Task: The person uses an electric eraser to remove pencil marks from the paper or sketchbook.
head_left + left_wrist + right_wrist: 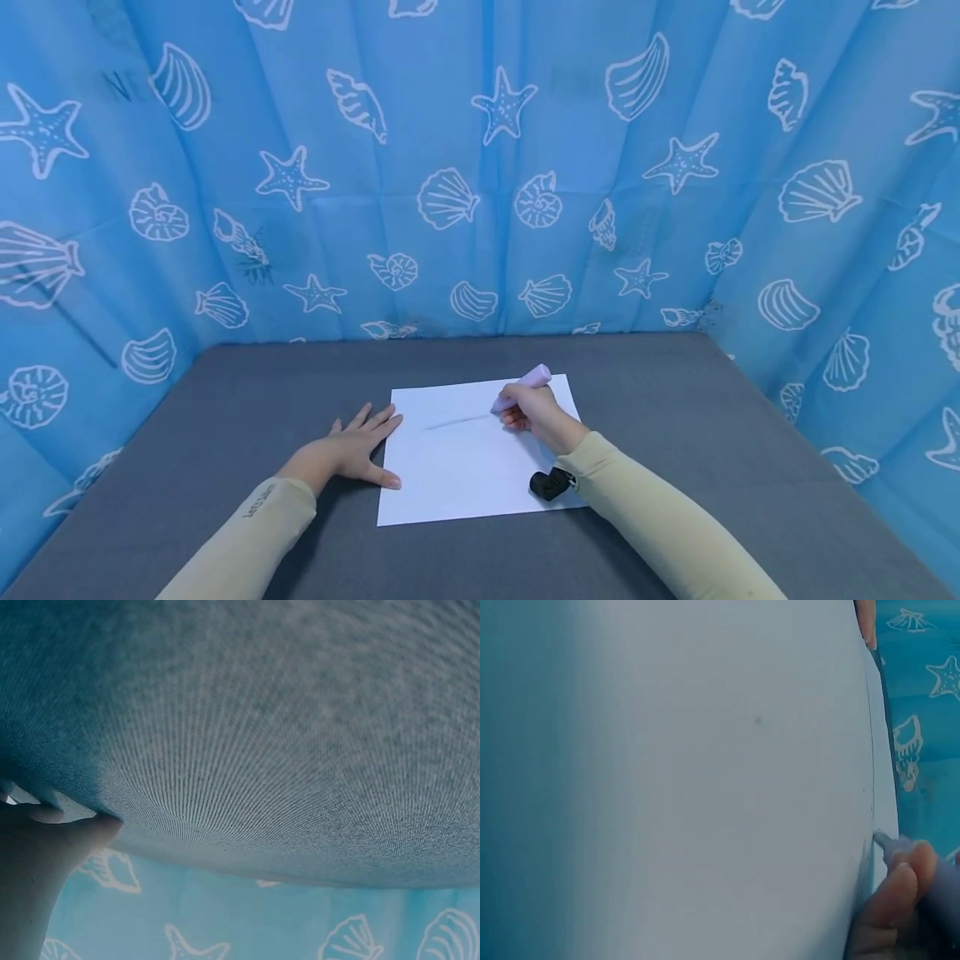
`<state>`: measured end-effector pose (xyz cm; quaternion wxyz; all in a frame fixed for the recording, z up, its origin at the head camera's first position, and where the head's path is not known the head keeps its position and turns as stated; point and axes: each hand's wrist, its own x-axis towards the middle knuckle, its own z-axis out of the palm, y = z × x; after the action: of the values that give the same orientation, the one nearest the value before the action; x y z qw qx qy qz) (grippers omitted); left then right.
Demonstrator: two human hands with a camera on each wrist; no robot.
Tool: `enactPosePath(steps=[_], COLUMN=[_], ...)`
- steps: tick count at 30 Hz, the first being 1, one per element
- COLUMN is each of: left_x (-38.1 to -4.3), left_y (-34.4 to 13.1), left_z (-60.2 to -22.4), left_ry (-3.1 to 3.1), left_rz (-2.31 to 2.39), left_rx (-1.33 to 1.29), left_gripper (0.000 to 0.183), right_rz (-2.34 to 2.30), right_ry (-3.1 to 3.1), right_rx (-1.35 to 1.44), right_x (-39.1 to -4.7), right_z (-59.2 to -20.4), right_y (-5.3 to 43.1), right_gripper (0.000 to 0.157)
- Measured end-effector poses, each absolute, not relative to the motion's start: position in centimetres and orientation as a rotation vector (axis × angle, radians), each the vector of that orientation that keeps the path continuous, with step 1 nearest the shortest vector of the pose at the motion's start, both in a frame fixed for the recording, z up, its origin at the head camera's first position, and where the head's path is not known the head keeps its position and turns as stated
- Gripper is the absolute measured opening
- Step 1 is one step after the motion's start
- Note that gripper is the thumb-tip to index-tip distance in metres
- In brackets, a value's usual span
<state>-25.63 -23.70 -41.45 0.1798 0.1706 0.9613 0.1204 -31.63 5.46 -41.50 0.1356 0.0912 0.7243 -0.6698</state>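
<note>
Right hand [542, 414] pinches a lilac pen [536, 375] between thumb and fingers, tip down on the paper [450, 487]. Left hand [348, 452] lies flat with fingers spread at the paper's left edge: thumb tip and one fingertip overlap the sheet, most of the hand is on the grey-covered desk [247, 392].

Sheet sits around mid-desk, far edge well short of the desk's far edge, slightly skewed. Pen is on its far half, right of centre, blunt end up by the far right corner. Faint thin line [457, 422] runs from inboard of the left edge, rising slightly, to the pen tip. Black wrist camera [550, 483] is by the near right corner; can't tell if it touches the sheet.

Step in hand looks like drawing that line. To do it well: light, even pressure, move from the forearm rather than the fingers, constant pen tilt. Left hand has little purchase, so I'd put more fingers on the sheet or it may pivot. Watch the wrist camera too; it could drag on the paper. Don't overrun the right edge onto the cloth.
</note>
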Motion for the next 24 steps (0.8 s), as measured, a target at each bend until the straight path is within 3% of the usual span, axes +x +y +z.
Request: enactPosePath(steps=[24], left_x=[-25.57], left_y=[-23.69], left_z=[-41.32], left_ry=[2.715], left_rz=[0.355], left_rx=[0.478], left_gripper=[0.111], right_rz=[-1.892], right_ry=[2.090], right_rx=[0.234], right_x=[-31.32], right_z=[-41.36], right_y=[5.53], right_gripper=[0.022])
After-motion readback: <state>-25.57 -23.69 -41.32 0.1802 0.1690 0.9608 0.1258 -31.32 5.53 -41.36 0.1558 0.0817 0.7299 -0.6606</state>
